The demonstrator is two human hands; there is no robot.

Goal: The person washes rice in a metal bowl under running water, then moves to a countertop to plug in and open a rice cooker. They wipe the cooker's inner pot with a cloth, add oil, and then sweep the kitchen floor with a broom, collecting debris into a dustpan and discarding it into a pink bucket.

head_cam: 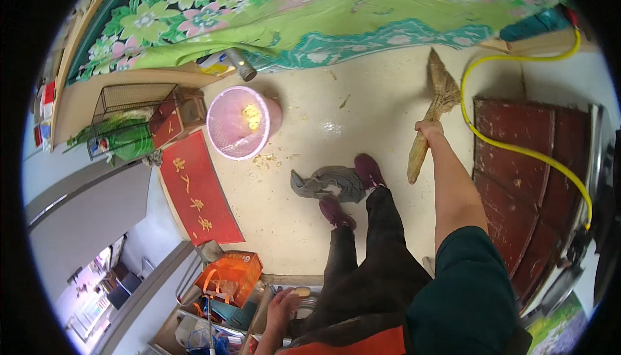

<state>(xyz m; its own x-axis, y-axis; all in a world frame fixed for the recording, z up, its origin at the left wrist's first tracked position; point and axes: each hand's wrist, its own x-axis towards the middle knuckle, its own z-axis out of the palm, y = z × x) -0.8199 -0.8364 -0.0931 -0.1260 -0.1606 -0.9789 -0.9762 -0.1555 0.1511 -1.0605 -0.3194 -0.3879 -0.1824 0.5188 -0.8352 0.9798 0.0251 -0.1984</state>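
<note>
My right hand (430,128) is closed around the handle of a short straw broom (439,83). The broom's flared bristles point away from me, toward the cloth-draped furniture, over the pale floor. Low in the picture, my left hand (283,304) is beside an open compartment near my hip. A small tan oval object (302,292) is at its fingertips; whether the hand grips it I cannot tell. On the floor a crumpled grey cloth (335,182) lies at my shoes, one shoe (369,170) against its right end. Yellowish scraps (271,158) are scattered near a pink wastebasket (237,150).
A red doormat (199,185) with gold characters lies left. Floral cloth (378,10) drapes the furniture ahead. On the right, a yellow hose (524,148) crosses a dark red cabinet door (514,180). An orange bag (237,272) stands lower left; a wire basket (131,117) sits farther up.
</note>
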